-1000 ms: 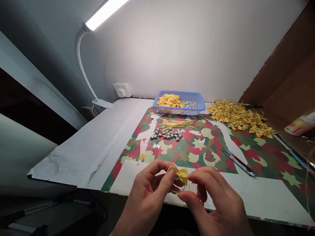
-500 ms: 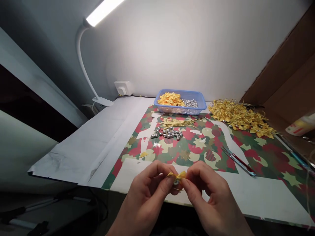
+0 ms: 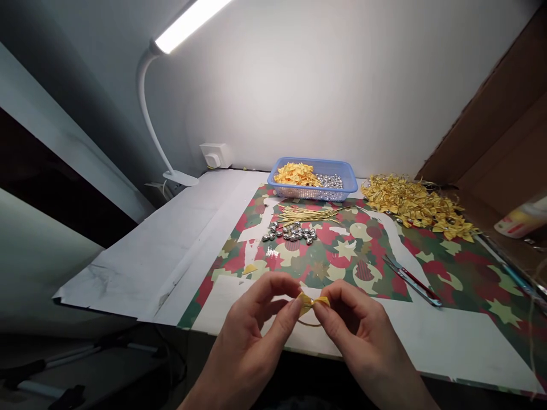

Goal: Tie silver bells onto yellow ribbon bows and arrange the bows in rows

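Note:
A small yellow ribbon bow point(image 3: 306, 304) is pinched between my two hands above the front edge of the table. My left hand point(image 3: 260, 330) grips its left loop between thumb and forefinger, while my right hand point(image 3: 361, 336) pinches the right loop. Below the bow hangs a thin gold cord point(image 3: 310, 324) in a curve. Whether a bell sits behind the bow I cannot tell. Farther back, several silver jingle bells point(image 3: 293, 232) lie loose on the patterned sheet, just in front of a bundle of gold cords point(image 3: 305, 214).
A blue basket point(image 3: 314, 193) at the back holds yellow bows point(image 3: 296, 173) and silver bells point(image 3: 329, 181). Finished-looking yellow bows with cords form a pile point(image 3: 414, 205) at right. Red-handled scissors point(image 3: 413, 281) lie front right. A white lamp point(image 3: 147, 114) stands left; a bottle point(image 3: 521, 219) is far right.
The bow has been turned and straightened between my fingers, so both loops and its middle now show. The silvery piece seen under it earlier is hidden, and the cord hangs in a wider curve.

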`<state>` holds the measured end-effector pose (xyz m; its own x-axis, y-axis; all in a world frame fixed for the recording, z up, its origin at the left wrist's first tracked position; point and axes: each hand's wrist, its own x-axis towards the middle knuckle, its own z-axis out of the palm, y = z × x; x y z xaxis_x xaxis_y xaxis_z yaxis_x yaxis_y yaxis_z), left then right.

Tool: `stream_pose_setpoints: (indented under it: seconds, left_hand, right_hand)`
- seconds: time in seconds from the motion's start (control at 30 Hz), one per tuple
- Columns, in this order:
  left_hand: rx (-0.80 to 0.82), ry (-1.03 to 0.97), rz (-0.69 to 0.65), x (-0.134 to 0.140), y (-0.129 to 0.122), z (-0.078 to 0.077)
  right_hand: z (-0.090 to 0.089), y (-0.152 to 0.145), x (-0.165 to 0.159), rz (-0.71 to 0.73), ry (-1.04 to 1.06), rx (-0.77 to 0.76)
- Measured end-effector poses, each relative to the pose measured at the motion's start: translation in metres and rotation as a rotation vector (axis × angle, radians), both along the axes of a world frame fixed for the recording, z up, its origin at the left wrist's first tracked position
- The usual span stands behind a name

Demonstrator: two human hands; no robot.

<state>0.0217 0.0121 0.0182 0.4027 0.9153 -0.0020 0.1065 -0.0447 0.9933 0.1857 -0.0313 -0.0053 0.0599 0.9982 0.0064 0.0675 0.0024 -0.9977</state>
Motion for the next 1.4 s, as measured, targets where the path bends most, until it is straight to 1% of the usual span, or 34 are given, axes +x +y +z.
stream_pose_setpoints:
  seconds: [0.07, 0.13, 0.2, 0.27, 0.37, 0.43, 0.47, 0.53, 0.67, 0.73, 0.8, 0.9, 0.97, 1.0, 1.07, 1.17, 1.23, 1.3, 1.37, 1.4]
  left_hand:
    - [0.122, 0.044, 0.030, -0.001, 0.001, -0.006]
    - [0.180, 0.075, 0.034, -0.001, 0.001, -0.011]
    - [0.158, 0.078, 0.021, 0.001, 0.002, -0.015]
    - [0.090, 0.059, 0.024, 0.002, 0.003, -0.016]
    - [-0.028, 0.017, 0.001, 0.002, 0.006, -0.015]
    - [-0.070, -0.012, -0.035, 0.000, 0.008, -0.014]
    - [-0.069, -0.022, -0.051, -0.001, 0.009, -0.013]
    - [-0.030, -0.020, -0.075, -0.003, 0.011, -0.014]
    - [0.061, 0.077, -0.093, -0.010, 0.013, -0.018]
    - [0.074, 0.127, -0.097, -0.012, 0.014, -0.019]
    - [0.081, 0.148, -0.107, -0.013, 0.015, -0.018]
    - [0.088, 0.142, -0.092, -0.016, 0.015, -0.013]
    - [0.065, 0.138, -0.082, -0.019, 0.015, -0.010]
    - [0.044, 0.136, -0.084, -0.020, 0.015, -0.009]
    - [-0.002, 0.138, -0.092, -0.023, 0.015, -0.009]
    - [-0.007, 0.167, -0.071, -0.021, 0.014, -0.012]
    - [0.016, 0.173, -0.035, -0.017, 0.013, -0.013]
    - [0.029, 0.151, -0.015, -0.013, 0.011, -0.012]
    - [0.000, 0.125, -0.041, -0.009, 0.011, -0.008]
    - [-0.027, 0.113, -0.063, -0.009, 0.011, -0.006]
  right_hand:
    - [-0.004, 0.002, 0.000, 0.006, 0.016, -0.033]
    - [-0.007, 0.002, 0.001, 0.010, 0.039, -0.057]
    - [-0.010, 0.001, 0.004, 0.024, 0.042, -0.068]
    - [-0.012, 0.000, 0.009, 0.047, 0.024, -0.071]
    - [-0.015, -0.002, 0.017, 0.077, -0.036, -0.076]
    - [-0.017, -0.003, 0.018, 0.108, -0.105, -0.070]
    - [-0.018, -0.002, 0.017, 0.115, -0.146, -0.052]
    - [-0.017, -0.001, 0.016, 0.085, -0.223, 0.001]
    - [-0.010, 0.001, 0.016, -0.003, -0.305, 0.052]
    - [-0.007, 0.001, 0.016, 0.004, -0.319, 0.061]
    - [-0.008, 0.001, 0.014, 0.026, -0.339, 0.069]
    - [-0.019, 0.003, 0.006, 0.078, -0.501, 0.073]
    - [-0.027, 0.006, 0.003, 0.077, -0.630, 0.126]
    - [-0.029, 0.008, 0.003, 0.053, -0.654, 0.162]
    - [-0.029, 0.010, 0.007, -0.028, -0.608, 0.216]
    - [-0.015, 0.011, 0.014, -0.135, -0.485, 0.249]
    - [-0.006, 0.008, 0.012, -0.115, -0.413, 0.297]
    - [-0.004, 0.002, 0.001, -0.051, -0.359, 0.389]
    - [-0.012, -0.005, -0.016, -0.001, -0.392, 0.502]
    - [-0.018, -0.009, -0.025, 0.002, -0.459, 0.545]
